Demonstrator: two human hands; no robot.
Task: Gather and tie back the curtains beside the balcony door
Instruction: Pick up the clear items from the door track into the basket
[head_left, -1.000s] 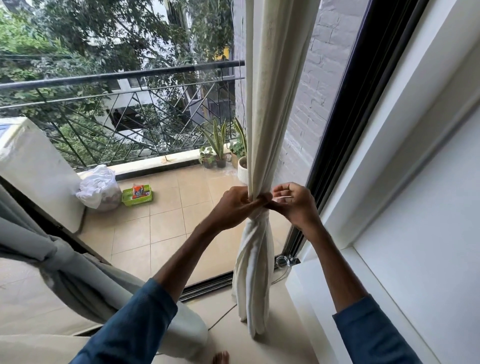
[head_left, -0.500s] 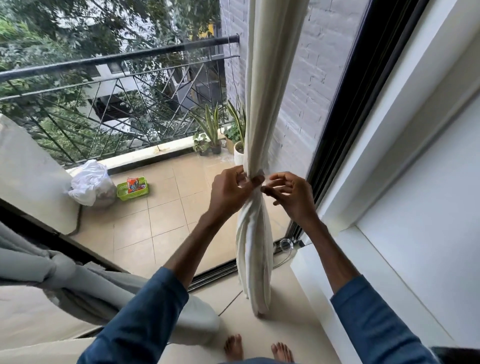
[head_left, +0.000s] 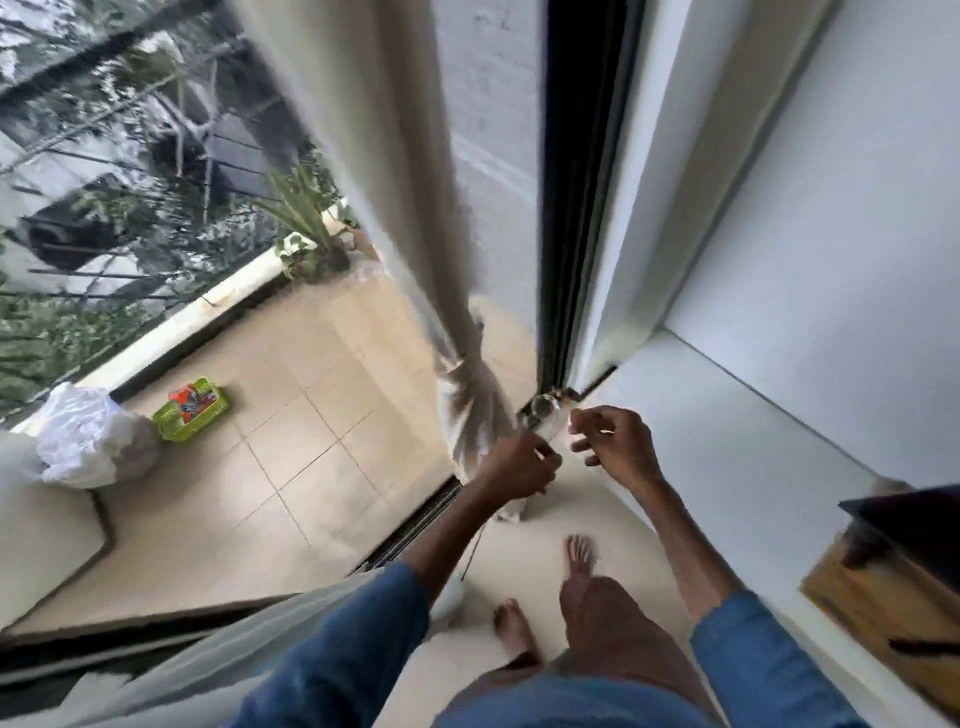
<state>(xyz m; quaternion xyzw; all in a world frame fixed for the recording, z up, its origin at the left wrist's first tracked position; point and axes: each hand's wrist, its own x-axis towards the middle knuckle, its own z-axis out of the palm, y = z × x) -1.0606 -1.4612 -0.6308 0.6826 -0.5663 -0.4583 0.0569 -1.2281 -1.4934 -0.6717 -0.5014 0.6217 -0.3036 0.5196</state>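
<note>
From the left I see a crumpled white bag (head_left: 88, 441) and a green plastic basket (head_left: 192, 408) on smooth beige tiles (head_left: 322, 467). Next comes the cream curtain (head_left: 395, 182), its soft folds cinched into a knot. The left hand (head_left: 514, 467) curls against the tail below that knot, though blur hides whether it grips; the right hand (head_left: 618, 447), just beside, is loosely curled and holds nothing.
</note>
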